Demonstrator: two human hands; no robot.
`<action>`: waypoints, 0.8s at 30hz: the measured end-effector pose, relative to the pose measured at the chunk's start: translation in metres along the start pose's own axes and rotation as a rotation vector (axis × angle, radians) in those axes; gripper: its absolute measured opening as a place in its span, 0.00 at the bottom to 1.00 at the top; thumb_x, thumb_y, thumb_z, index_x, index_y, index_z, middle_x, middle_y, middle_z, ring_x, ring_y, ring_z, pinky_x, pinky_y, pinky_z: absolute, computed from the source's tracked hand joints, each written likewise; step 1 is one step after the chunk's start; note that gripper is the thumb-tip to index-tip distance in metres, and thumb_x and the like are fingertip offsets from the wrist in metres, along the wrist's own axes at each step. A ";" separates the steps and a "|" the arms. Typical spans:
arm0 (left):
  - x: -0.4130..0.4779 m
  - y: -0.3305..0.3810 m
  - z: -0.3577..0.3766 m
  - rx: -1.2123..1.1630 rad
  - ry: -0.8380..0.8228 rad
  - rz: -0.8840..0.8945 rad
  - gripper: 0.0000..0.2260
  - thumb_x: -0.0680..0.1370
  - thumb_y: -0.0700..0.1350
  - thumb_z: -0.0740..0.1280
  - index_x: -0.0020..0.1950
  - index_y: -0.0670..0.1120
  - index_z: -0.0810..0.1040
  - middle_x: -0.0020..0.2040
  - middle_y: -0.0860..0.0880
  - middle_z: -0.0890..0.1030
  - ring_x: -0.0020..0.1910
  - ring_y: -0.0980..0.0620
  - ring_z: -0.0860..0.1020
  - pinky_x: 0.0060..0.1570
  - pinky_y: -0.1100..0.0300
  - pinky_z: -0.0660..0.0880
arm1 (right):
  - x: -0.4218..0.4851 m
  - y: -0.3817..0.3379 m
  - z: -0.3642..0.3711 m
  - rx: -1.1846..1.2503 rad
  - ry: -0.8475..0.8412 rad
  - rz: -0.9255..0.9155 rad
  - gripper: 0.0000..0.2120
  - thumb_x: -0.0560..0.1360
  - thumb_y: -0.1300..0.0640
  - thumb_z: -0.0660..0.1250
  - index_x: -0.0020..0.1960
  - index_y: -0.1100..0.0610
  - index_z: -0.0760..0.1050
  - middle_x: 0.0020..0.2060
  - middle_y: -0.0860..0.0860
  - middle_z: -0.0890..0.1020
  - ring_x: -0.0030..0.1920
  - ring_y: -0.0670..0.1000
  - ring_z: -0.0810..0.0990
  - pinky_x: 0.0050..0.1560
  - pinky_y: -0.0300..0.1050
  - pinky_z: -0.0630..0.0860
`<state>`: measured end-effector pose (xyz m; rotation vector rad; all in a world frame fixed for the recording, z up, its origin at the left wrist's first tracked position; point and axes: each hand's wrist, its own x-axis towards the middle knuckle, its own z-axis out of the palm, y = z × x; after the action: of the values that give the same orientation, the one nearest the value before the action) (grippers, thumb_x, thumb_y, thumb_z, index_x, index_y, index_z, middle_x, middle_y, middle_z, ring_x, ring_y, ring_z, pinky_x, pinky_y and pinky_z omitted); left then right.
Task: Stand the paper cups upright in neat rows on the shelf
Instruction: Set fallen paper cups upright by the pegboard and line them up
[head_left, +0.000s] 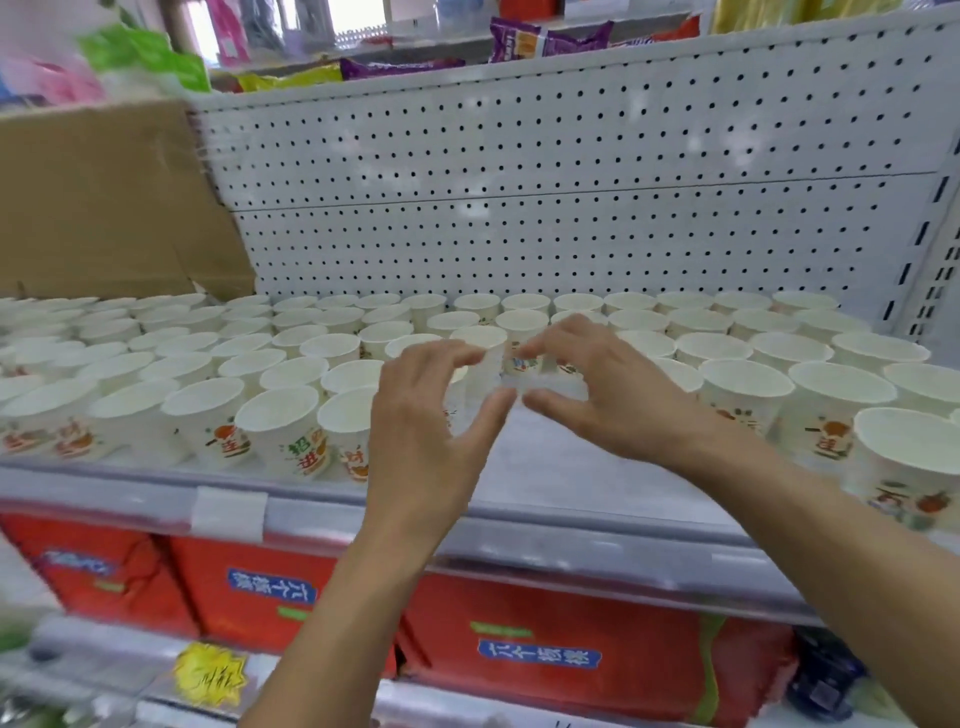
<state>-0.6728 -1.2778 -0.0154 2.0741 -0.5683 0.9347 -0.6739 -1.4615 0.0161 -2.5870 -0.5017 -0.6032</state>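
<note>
Empty paper cups (278, 410) stand in rows on the shelf (571, 467). Left hand (431, 415) and right hand (618, 395), fingers (457, 359) apart, flank one blurred cup (480, 340); grip unclear.

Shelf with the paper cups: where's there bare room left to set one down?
One bare patch: the front-middle strip of the shelf, between the left front-row cups and the right cups, just nearer you than the left hand and right hand. Everywhere else is crowded: cups stand packed back to the pegboard and left to the cardboard box.
</note>
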 end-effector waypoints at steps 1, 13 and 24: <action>-0.004 -0.012 -0.015 0.058 0.039 -0.006 0.17 0.74 0.56 0.68 0.59 0.50 0.77 0.58 0.53 0.76 0.60 0.54 0.70 0.60 0.65 0.64 | 0.009 -0.008 0.014 0.033 -0.026 -0.015 0.20 0.75 0.47 0.68 0.65 0.47 0.71 0.62 0.46 0.71 0.63 0.47 0.70 0.64 0.48 0.69; -0.006 -0.063 -0.067 0.193 -0.156 -0.210 0.30 0.69 0.57 0.73 0.68 0.50 0.71 0.65 0.52 0.74 0.64 0.51 0.70 0.62 0.57 0.68 | 0.070 -0.053 0.087 0.294 -0.011 0.323 0.40 0.66 0.41 0.73 0.72 0.51 0.61 0.67 0.54 0.72 0.67 0.54 0.69 0.66 0.53 0.68; 0.010 -0.057 -0.065 0.161 -0.307 -0.298 0.27 0.69 0.58 0.73 0.65 0.51 0.74 0.62 0.52 0.76 0.61 0.52 0.72 0.59 0.54 0.70 | 0.066 -0.048 0.079 0.138 0.014 0.298 0.35 0.67 0.42 0.72 0.70 0.50 0.64 0.65 0.50 0.72 0.66 0.53 0.67 0.63 0.53 0.70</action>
<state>-0.6571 -1.1925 -0.0069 2.3864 -0.3308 0.5076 -0.6133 -1.3664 -0.0001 -2.4587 -0.1416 -0.4655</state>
